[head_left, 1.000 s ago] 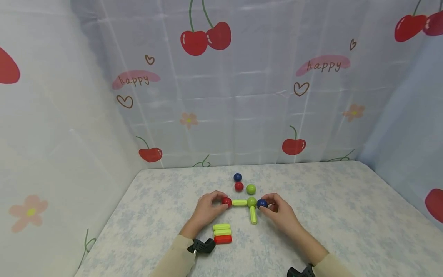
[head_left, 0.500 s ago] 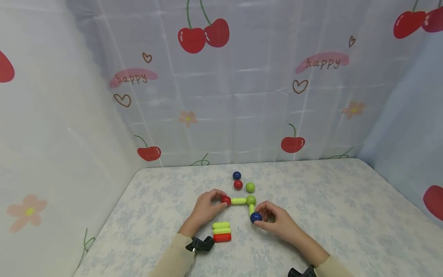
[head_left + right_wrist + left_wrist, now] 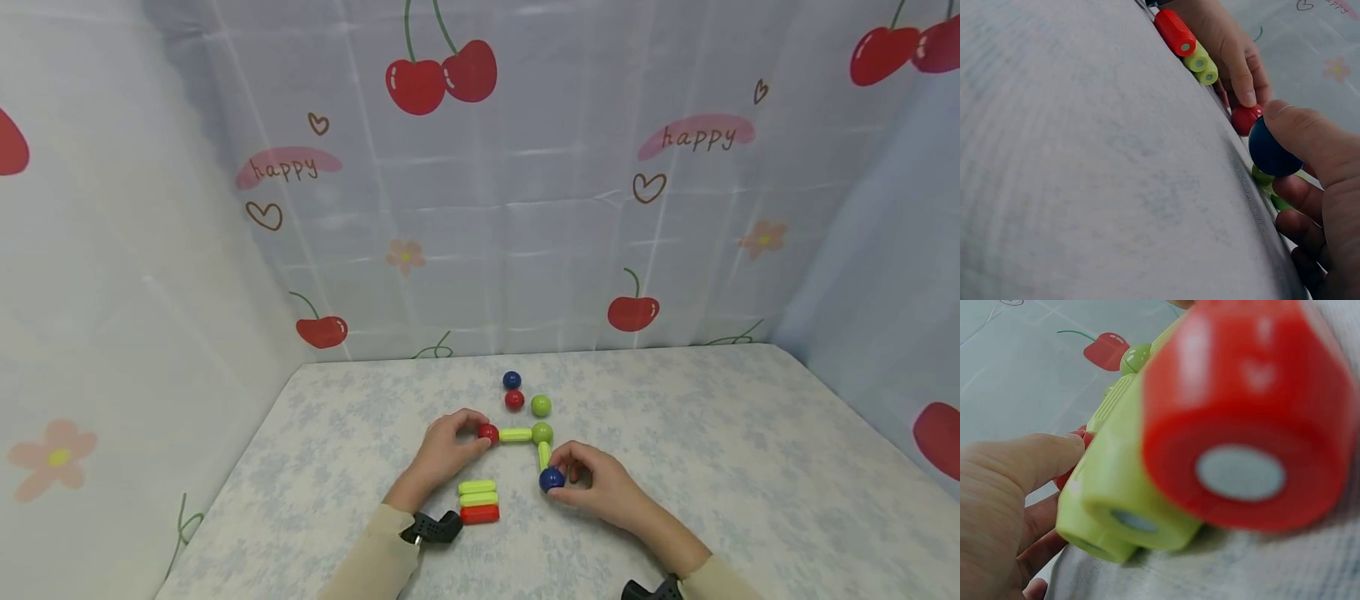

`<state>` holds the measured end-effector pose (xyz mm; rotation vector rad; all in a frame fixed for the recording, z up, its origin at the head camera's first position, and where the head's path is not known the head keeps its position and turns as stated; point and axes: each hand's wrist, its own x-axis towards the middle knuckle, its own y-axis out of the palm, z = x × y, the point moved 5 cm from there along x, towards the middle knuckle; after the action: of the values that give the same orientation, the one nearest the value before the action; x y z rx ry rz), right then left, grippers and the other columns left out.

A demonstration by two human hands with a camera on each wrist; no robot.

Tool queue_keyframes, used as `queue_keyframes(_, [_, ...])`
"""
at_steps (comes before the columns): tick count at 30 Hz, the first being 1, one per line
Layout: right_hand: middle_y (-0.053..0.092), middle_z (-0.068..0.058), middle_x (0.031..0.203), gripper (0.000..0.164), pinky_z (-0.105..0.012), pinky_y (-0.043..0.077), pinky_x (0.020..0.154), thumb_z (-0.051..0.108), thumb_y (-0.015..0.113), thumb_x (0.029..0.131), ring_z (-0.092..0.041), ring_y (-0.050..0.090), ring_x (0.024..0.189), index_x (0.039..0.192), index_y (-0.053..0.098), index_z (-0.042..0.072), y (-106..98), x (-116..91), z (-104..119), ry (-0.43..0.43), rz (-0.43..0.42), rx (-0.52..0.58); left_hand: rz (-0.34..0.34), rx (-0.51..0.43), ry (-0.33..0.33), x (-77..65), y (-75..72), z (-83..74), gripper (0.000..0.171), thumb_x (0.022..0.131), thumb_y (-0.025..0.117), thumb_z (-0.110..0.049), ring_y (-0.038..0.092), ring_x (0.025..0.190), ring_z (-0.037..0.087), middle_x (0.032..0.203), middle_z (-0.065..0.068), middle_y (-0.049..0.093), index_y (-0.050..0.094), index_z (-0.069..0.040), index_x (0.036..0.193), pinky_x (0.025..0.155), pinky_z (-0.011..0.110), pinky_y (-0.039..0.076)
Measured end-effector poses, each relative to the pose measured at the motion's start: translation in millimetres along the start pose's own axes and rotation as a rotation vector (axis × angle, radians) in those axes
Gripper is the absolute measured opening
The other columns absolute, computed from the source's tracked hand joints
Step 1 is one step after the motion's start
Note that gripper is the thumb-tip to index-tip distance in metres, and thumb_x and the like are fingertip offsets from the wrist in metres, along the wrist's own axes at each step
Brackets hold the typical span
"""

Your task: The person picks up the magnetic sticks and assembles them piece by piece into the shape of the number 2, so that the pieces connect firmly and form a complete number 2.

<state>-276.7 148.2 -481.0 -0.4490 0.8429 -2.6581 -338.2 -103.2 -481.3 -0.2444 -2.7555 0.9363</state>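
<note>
My left hand (image 3: 444, 452) pinches a red ball (image 3: 488, 434) at the left end of a yellow-green magnetic rod (image 3: 516, 435). That rod runs to a green ball (image 3: 542, 433) at the corner, where a second yellow-green rod (image 3: 543, 455) points back toward me. Between thumb and fingers, my right hand (image 3: 609, 485) holds a blue ball (image 3: 551, 479) right at this rod's near end. The right wrist view shows the blue ball (image 3: 1274, 149) under the thumb, with the red ball (image 3: 1245, 120) just behind it.
Beyond the joined pieces sit a loose blue ball (image 3: 512, 380), a red ball (image 3: 514, 400) and a green ball (image 3: 541, 406). Two yellow-green rods (image 3: 478, 492) and a red rod (image 3: 480, 514) lie side by side near my left wrist. A printed curtain (image 3: 525, 250) backs the table.
My right hand has brought the blue ball from the green ball's right side down to the near end of the second rod. The left hand keeps its hold on the red ball.
</note>
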Motion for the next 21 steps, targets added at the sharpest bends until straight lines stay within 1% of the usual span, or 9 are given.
queue_keyframes(4, [0.061,0.01,0.089,0.035,-0.023,0.046,0.07,0.036,0.084,0.08,-0.007,0.054,0.078,0.106,0.064,0.024,-0.4,0.0,1.7,-0.031,0.001,-0.032,0.017,-0.028,-0.023,0.8,-0.3,-4.0,0.03,0.091,0.073,-0.031,0.06,0.115,0.02,0.114,-0.005,0.07,0.064,-0.025,0.119,0.105,0.05,0.044])
queue_keyframes(7, [0.061,0.011,0.089,0.035,-0.023,0.046,0.07,0.037,0.084,0.079,-0.006,0.054,0.078,0.105,0.064,0.025,-0.3,-0.3,2.6,-0.045,0.001,-0.054,0.036,-0.048,-0.025,0.0,0.2,-12.3,0.035,0.094,0.07,-0.031,0.06,0.118,0.019,0.122,-0.004,0.068,0.06,-0.026,0.127,0.104,0.048,0.046])
queue_keyframes(9, [0.061,0.012,0.088,0.035,-0.023,0.045,0.07,0.038,0.084,0.079,-0.005,0.053,0.078,0.105,0.064,0.026,-0.1,-0.4,3.1,-0.05,0.0,-0.068,0.053,-0.04,0.021,-0.9,1.9,-22.1,0.038,0.095,0.068,-0.029,0.059,0.122,0.022,0.127,-0.001,0.066,0.059,-0.026,0.132,0.104,0.049,0.046])
queue_keyframes(12, [0.061,0.013,0.088,0.035,-0.023,0.044,0.071,0.039,0.084,0.079,-0.004,0.053,0.078,0.104,0.064,0.027,0.2,-0.3,3.8,-0.062,-0.006,-0.086,0.089,0.021,0.125,-2.7,7.8,-39.1,0.039,0.097,0.067,-0.027,0.057,0.126,0.024,0.134,0.0,0.062,0.059,-0.027,0.135,0.105,0.05,0.046])
queue_keyframes(14, [0.061,0.013,0.089,0.035,-0.023,0.044,0.071,0.039,0.084,0.079,-0.004,0.053,0.078,0.105,0.065,0.027,0.0,-0.3,3.9,-0.07,-0.008,-0.095,0.11,0.071,0.187,-4.1,13.5,-49.0,0.04,0.097,0.065,-0.027,0.056,0.127,0.024,0.137,0.0,0.061,0.059,-0.027,0.137,0.11,0.052,0.041])
queue_keyframes(15, [0.061,0.013,0.089,0.035,-0.023,0.044,0.071,0.04,0.084,0.079,-0.004,0.053,0.078,0.105,0.065,0.027,0.0,-0.4,3.8,-0.074,-0.009,-0.1,0.119,0.095,0.207,-4.6,16.6,-52.3,0.04,0.098,0.065,-0.027,0.056,0.126,0.023,0.138,-0.001,0.061,0.059,-0.027,0.138,0.112,0.053,0.037])
queue_keyframes(16, [0.061,0.013,0.088,0.035,-0.023,0.044,0.071,0.04,0.084,0.079,-0.004,0.053,0.078,0.105,0.065,0.027,0.2,-0.3,3.7,-0.077,-0.009,-0.102,0.129,0.117,0.217,-5.2,19.5,-54.7,0.04,0.098,0.064,-0.027,0.056,0.127,0.023,0.139,-0.002,0.06,0.059,-0.028,0.138,0.113,0.055,0.033])
queue_keyframes(19, [0.06,0.013,0.087,0.036,-0.023,0.044,0.071,0.041,0.084,0.079,-0.003,0.053,0.078,0.105,0.065,0.026,0.5,-0.3,3.5,-0.08,-0.007,-0.108,0.158,0.164,0.21,-7.0,27.0,-57.7,0.042,0.099,0.062,-0.028,0.052,0.131,0.023,0.142,-0.003,0.059,0.057,-0.031,0.14,0.114,0.06,0.024])
queue_keyframes(21, [0.06,0.013,0.086,0.035,-0.023,0.044,0.071,0.04,0.084,0.078,-0.003,0.053,0.077,0.104,0.065,0.026,-0.1,-0.2,4.0,-0.083,-0.01,-0.113,0.172,0.191,0.207,-7.6,30.7,-58.1,0.043,0.099,0.062,-0.027,0.049,0.135,0.024,0.144,-0.003,0.057,0.056,-0.031,0.142,0.113,0.061,0.022])
